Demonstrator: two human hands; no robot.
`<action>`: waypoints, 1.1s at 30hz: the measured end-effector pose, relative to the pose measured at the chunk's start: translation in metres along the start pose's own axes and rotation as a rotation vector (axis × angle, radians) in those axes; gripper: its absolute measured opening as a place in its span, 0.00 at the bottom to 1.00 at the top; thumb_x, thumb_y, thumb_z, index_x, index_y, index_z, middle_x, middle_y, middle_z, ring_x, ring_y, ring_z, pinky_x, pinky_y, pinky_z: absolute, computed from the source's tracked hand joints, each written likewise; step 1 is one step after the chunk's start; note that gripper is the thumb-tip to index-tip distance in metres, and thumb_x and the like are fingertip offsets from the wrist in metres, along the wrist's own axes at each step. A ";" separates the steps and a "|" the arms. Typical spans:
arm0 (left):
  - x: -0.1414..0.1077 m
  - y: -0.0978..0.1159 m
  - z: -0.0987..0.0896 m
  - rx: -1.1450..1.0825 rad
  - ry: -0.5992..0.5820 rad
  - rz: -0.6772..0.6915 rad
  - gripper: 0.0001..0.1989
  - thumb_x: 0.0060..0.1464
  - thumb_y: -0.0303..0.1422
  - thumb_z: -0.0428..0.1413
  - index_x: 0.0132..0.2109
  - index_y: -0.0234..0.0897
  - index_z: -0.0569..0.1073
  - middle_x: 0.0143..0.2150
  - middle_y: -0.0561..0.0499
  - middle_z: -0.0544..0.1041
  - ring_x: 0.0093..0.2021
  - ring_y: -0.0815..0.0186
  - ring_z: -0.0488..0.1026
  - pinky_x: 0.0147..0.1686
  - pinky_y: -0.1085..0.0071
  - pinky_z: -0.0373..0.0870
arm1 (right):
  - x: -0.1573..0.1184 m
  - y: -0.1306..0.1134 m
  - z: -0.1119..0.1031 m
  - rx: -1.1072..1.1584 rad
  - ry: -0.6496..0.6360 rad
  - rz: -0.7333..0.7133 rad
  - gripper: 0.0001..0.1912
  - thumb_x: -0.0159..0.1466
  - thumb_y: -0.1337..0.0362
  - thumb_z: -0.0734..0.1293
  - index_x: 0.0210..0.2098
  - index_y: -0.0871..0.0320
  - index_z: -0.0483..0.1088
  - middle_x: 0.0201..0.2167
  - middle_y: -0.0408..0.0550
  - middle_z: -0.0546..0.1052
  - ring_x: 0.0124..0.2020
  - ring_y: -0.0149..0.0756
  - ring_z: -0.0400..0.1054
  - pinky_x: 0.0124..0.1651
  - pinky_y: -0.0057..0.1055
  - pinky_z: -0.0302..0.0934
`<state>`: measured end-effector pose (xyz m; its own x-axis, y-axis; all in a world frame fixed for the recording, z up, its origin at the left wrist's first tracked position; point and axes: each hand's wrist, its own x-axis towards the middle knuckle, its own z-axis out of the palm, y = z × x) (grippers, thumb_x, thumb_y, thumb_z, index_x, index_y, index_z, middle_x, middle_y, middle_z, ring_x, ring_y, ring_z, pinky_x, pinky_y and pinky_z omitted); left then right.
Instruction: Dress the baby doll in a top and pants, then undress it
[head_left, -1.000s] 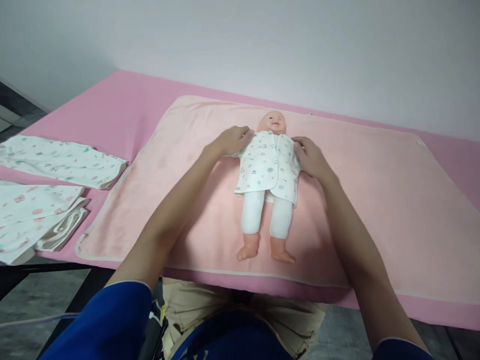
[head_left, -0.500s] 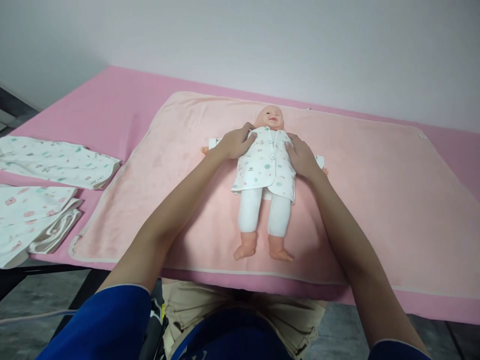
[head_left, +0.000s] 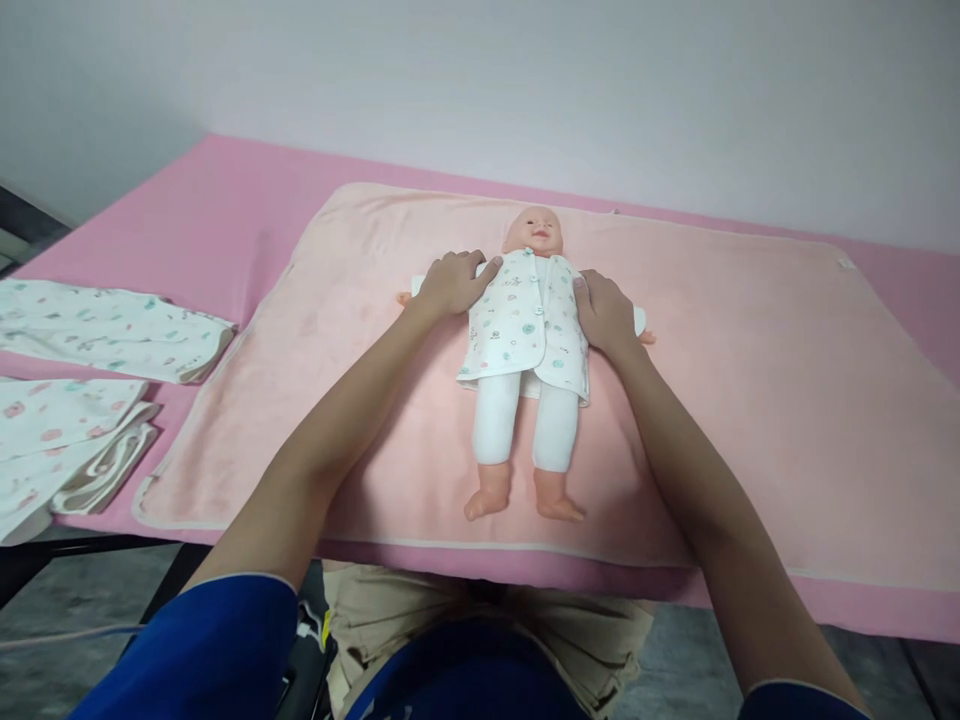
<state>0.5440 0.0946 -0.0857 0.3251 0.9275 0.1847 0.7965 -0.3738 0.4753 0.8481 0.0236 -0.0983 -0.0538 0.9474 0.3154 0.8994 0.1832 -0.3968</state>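
A baby doll (head_left: 534,230) lies on its back on the light pink blanket, arms out to the sides. It wears a white printed baby shirt (head_left: 510,320), fastened down the front, over white legs; its feet are bare. My left hand (head_left: 454,282) lies over the sleeve at the left of the picture, thumb toward the shoulder and fingers laid along the cloth. On the opposite sleeve rests my right hand (head_left: 604,310), its thumb against the shirt's side and its fingers over the upper arm. Both hands partly cover the sleeves.
The light pink blanket (head_left: 750,400) is spread over a pink-covered table (head_left: 165,220). At the left edge lie a folded printed baby garment (head_left: 112,325) and a second folded garment (head_left: 60,430). A pale wall (head_left: 525,90) rises behind the table. A cable (head_left: 67,635) hangs lower left.
My left hand has slid outward along the sleeve, away from the shirt's chest. My right hand stays about where it was. The whole view has shifted slightly.
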 end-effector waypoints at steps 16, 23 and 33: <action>-0.178 0.007 -0.024 0.178 0.083 0.402 0.22 0.66 0.50 0.56 0.56 0.40 0.75 0.55 0.34 0.81 0.54 0.40 0.74 0.55 0.42 0.67 | -0.171 -0.025 -0.065 0.298 -0.143 -0.155 0.25 0.74 0.48 0.71 0.66 0.47 0.69 0.63 0.57 0.78 0.64 0.59 0.74 0.66 0.59 0.70; -0.175 0.035 -0.018 0.079 0.021 0.124 0.09 0.66 0.39 0.55 0.49 0.43 0.69 0.42 0.43 0.83 0.46 0.46 0.78 0.55 0.48 0.68 | -0.161 -0.048 -0.048 0.198 -0.044 0.116 0.15 0.65 0.53 0.70 0.47 0.49 0.66 0.40 0.52 0.80 0.43 0.55 0.76 0.45 0.50 0.70; -0.202 0.053 -0.040 0.099 0.047 0.187 0.10 0.66 0.42 0.55 0.47 0.42 0.69 0.49 0.39 0.80 0.49 0.46 0.76 0.52 0.50 0.70 | -0.175 -0.064 -0.065 0.140 0.067 -0.018 0.13 0.67 0.53 0.67 0.48 0.50 0.67 0.43 0.54 0.77 0.47 0.55 0.72 0.49 0.51 0.68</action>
<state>0.5003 -0.1123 -0.0629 0.4499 0.8402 0.3026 0.7712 -0.5364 0.3428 0.8287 -0.1713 -0.0719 -0.0364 0.9248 0.3787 0.8290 0.2395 -0.5054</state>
